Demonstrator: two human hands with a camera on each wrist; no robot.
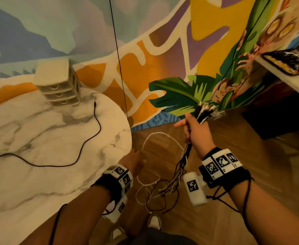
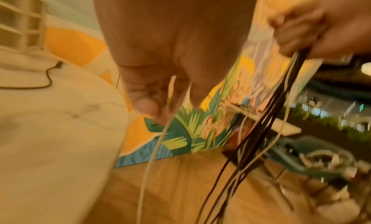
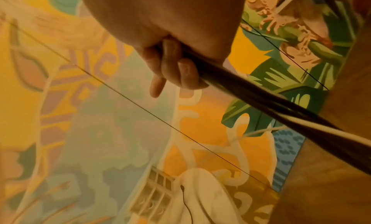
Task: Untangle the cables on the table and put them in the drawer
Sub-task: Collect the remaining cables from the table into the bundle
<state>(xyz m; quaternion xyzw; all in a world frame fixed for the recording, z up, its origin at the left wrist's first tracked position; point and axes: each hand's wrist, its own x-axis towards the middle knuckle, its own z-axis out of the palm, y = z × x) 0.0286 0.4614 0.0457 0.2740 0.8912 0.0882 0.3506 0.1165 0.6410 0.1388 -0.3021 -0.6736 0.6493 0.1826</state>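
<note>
Black wristbands (image 1: 222,167) with black-and-white square markers sit behind both hands (image 1: 195,133); white marked boxes hang beneath, black cords trailing.

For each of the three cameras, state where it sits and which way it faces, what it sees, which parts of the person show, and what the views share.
Head: on the head, facing down-forward at the marble table, drawer unit, both forearms; right hand grips the cable bundle.
Left wrist: along the left hand, which pinches a white cable.
Right wrist: along the fingers round the bundle, toward the mural.
Shared: all three show the bundle, table and drawer unit.
</note>
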